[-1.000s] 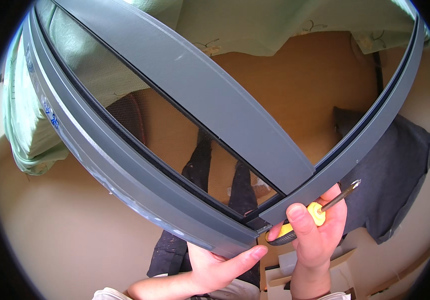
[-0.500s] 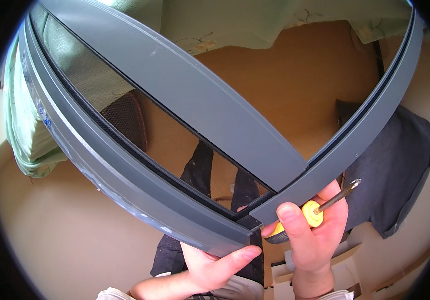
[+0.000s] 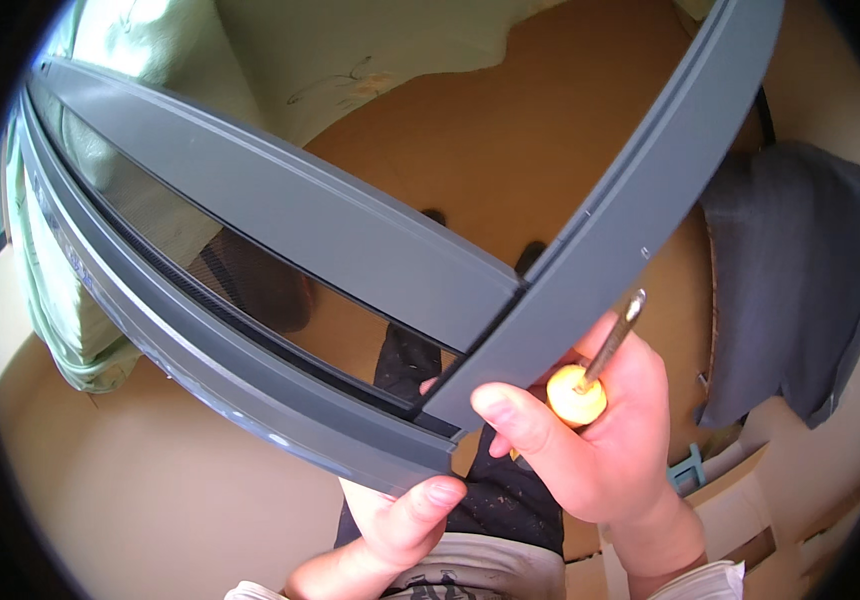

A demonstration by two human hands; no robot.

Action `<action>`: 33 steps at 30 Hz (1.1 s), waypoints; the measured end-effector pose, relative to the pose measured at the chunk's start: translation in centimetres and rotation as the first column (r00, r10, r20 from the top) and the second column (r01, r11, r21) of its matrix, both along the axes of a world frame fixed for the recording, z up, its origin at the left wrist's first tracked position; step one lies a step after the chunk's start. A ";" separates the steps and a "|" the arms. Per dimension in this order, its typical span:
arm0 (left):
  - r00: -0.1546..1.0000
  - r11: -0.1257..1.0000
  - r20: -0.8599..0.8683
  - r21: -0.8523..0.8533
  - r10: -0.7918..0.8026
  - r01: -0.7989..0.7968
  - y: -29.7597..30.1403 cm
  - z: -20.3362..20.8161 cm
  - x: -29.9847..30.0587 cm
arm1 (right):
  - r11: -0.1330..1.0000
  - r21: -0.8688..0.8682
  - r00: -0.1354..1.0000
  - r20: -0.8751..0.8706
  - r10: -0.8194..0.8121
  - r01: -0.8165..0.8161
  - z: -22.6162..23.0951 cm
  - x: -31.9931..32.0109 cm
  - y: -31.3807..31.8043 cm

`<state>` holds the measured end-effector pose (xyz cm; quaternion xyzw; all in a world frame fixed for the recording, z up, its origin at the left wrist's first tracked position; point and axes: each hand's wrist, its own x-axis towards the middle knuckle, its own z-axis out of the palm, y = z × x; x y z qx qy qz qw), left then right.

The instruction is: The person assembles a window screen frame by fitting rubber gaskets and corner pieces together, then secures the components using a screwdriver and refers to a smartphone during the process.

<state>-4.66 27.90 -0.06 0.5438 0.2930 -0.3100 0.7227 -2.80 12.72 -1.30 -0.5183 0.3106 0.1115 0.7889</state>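
Observation:
A dark grey window-screen frame with black mesh fills the upper view, its near corner toward me. A wide grey bar crosses inside it and meets the right-hand rail near that corner. My left hand grips the end of the lower-left rail, thumb in front and other fingers hidden behind. My right hand is closed round a screwdriver with a yellow handle, its metal shaft pointing up and right. The same hand's thumb presses on the frame's corner.
Green patterned cloth drapes at the left and far side. Dark grey fabric hangs at the right. Below it lie an open cardboard box and a light-blue plastic piece. Brown floor shows beyond the frame.
The frame's near corner has shifted left and slightly up, and the right-hand rail stands steeper. Both hands moved with it, keeping their grips; the screwdriver has also moved up and left.

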 end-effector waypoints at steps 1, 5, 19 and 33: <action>0.999 0.999 0.052 0.046 -0.016 0.014 0.0 -0.1 -0.2 | 1.000 0.009 1.000 0.013 0.009 -0.009 -0.1 0.0 -0.1; 0.978 0.979 0.161 0.176 -0.133 0.104 1.3 -0.8 -1.5 | 1.000 0.010 0.999 0.039 0.007 -0.008 -0.4 -0.5 -0.2; 0.962 0.985 0.267 0.173 -0.057 0.010 1.2 -2.2 -2.2 | 0.945 -0.157 0.945 0.208 -0.253 0.288 -1.7 1.0 1.4; 0.952 0.993 0.294 0.053 0.084 -0.104 1.6 -2.8 -2.2 | 0.952 -0.103 0.946 0.183 -0.268 0.289 -2.0 0.5 2.0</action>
